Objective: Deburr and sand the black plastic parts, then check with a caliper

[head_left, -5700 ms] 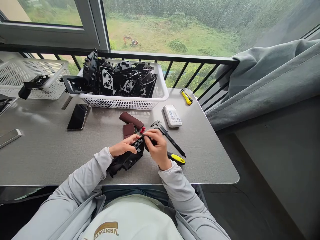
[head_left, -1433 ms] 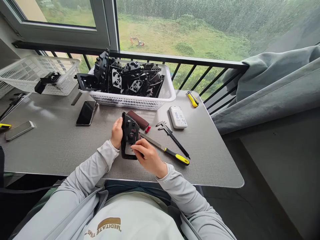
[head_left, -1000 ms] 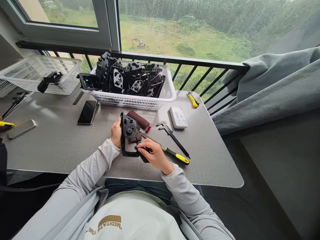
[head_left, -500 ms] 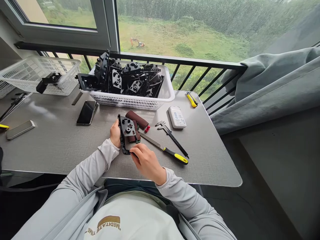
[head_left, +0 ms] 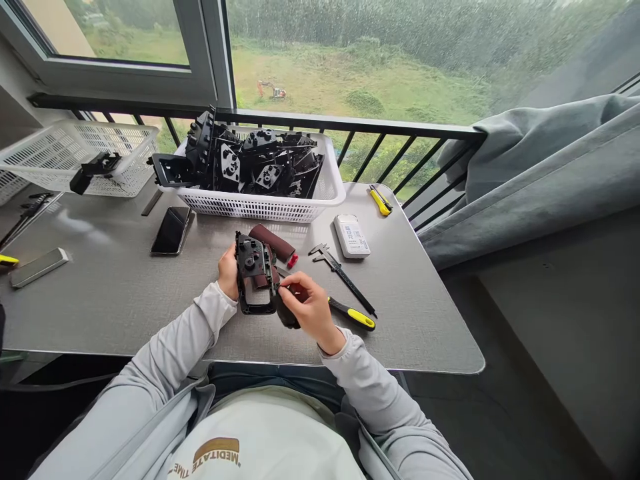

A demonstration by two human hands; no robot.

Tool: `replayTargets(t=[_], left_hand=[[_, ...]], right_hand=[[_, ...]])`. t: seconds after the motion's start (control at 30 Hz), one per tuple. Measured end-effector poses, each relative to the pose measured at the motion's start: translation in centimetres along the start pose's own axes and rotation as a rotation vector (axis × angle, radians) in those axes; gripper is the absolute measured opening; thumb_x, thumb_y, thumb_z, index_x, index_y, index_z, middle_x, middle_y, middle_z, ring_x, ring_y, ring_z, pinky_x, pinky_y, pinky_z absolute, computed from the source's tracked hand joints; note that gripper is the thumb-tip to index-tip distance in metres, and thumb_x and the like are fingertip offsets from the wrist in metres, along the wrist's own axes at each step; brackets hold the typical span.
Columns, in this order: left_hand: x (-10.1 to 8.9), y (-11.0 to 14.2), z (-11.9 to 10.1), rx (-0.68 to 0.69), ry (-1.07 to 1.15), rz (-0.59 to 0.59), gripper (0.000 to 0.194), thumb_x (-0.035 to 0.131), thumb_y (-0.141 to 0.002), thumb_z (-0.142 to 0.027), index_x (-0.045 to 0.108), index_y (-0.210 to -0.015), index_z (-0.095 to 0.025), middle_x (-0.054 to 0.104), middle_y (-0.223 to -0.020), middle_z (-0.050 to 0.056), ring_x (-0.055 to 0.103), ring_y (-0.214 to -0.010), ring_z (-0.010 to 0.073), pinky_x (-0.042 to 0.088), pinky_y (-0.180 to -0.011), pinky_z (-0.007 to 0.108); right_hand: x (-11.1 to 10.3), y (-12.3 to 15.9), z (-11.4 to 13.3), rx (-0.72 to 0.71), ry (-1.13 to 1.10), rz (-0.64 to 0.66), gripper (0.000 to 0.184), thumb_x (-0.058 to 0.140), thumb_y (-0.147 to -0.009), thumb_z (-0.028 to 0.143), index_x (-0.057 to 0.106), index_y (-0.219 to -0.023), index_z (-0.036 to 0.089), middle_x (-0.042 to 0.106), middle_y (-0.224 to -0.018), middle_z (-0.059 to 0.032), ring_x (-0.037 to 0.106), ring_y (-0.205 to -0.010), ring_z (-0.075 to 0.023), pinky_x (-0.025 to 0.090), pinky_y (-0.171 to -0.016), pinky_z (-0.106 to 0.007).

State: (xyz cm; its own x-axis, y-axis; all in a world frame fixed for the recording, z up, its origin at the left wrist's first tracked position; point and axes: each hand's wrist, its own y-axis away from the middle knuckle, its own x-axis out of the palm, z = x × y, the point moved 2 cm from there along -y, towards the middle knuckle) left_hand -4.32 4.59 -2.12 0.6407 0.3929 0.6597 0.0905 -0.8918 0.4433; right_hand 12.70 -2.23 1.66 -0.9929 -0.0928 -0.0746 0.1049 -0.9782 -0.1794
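My left hand [head_left: 228, 272] is closed on the left edge of a black plastic part [head_left: 253, 260], a moulded frame with a round boss, small pegs and a rectangular opening at its lower end. The part is held up over the table, tilted towards me. At its lower right edge my right hand [head_left: 310, 310] pinches a small dark, thin piece [head_left: 287, 312]; its exact kind is hard to make out. Behind the part lie a brown-red sandpaper roll [head_left: 273, 242] and a small red object [head_left: 293, 261]. A file with a black and yellow handle [head_left: 353, 314] lies partly behind my right hand.
A white basket [head_left: 260, 210] heaped with black plastic parts stands at the back. Another white basket [head_left: 143, 157] is at left. On the table [head_left: 425, 320] lie a phone [head_left: 171, 231], calipers [head_left: 345, 280], a white box [head_left: 353, 237], a yellow cutter [head_left: 381, 200] and a metal bar [head_left: 40, 268].
The black part has turned from lying low near the table edge to being held upright. My right hand has shifted along its lower right edge, back and forth; the dark piece shows again.
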Motion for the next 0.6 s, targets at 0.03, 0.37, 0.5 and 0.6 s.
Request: replayTargets(t=[0.03, 0.37, 0.5, 0.6], left_hand=[[0.1, 0.0, 0.0, 0.018, -0.014, -0.006, 0.026, 0.058, -0.088, -0.040, 0.065, -0.083, -0.015, 0.070, -0.066, 0.003, 0.067, -0.057, 0.0170, 0.053, -0.059, 0.028], [1.3, 1.5, -0.2, 0.117, -0.228, -0.017, 0.026, 0.053, -0.091, -0.032, 0.063, -0.073, -0.015, 0.068, -0.060, 0.001, 0.062, -0.050, 0.0137, 0.052, -0.053, 0.025], [1.9, 2.0, -0.2, 0.092, -0.229, 0.021, 0.030, 0.058, -0.088, -0.041, 0.062, -0.074, -0.015, 0.068, -0.061, 0.002, 0.062, -0.048, 0.0151, 0.051, -0.050, 0.026], [2.0, 2.2, -0.4, 0.051, -0.237, -0.021, 0.036, 0.057, -0.088, -0.049, 0.063, -0.076, -0.015, 0.068, -0.060, 0.003, 0.063, -0.048, 0.0161, 0.051, -0.048, 0.027]], right_hand=[[-0.2, -0.4, -0.2, 0.034, -0.025, -0.030, 0.009, 0.063, -0.080, 0.030, 0.062, -0.080, 0.020, 0.060, -0.072, 0.0004, 0.051, -0.058, -0.0113, 0.044, -0.055, -0.025], [0.1, 0.4, -1.0, -0.025, 0.158, 0.172, 0.017, 0.055, -0.085, 0.024, 0.068, -0.094, 0.017, 0.065, -0.084, -0.0040, 0.059, -0.071, -0.0137, 0.047, -0.058, -0.023], [-2.2, -0.4, 0.2, -0.072, 0.258, 0.328, 0.016, 0.055, -0.084, 0.019, 0.070, -0.091, 0.018, 0.065, -0.079, -0.0027, 0.060, -0.069, -0.0137, 0.047, -0.058, -0.024], [-4.6, -2.1, 0.3, -0.159, 0.353, 0.170, 0.017, 0.055, -0.086, 0.020, 0.070, -0.094, 0.019, 0.067, -0.085, -0.0052, 0.063, -0.076, -0.0165, 0.051, -0.067, -0.028]])
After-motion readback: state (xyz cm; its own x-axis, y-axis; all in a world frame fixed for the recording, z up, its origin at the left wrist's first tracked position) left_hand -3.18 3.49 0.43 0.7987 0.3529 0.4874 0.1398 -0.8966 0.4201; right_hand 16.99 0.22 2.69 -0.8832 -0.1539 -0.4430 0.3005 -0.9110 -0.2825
